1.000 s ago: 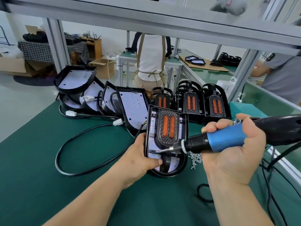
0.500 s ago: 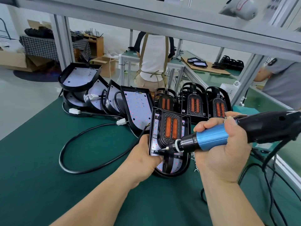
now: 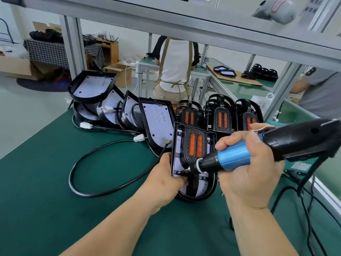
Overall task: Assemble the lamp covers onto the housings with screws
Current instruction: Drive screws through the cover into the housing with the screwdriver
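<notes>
The lamp housing (image 3: 195,197), cover (image 3: 195,145) fitted, is propped on the green mat (image 3: 55,200), long axis 12 to 6 o'clock, rounded end at 6, its 9 o'clock edge gripped by the left hand (image 3: 166,180). The electric screwdriver (image 3: 234,159), clasped by the right hand (image 3: 249,178), is aimed toward 8 o'clock across the cover. Uncovered housings (image 3: 158,124) are leaned at 11.

Screwdriver (image 3: 258,150) bit on hand-held (image 3: 164,180) lamp housing (image 3: 193,161)

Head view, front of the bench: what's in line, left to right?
Black cable loop → left hand → lamp housing it grips → right hand holding the screwdriver.
</notes>
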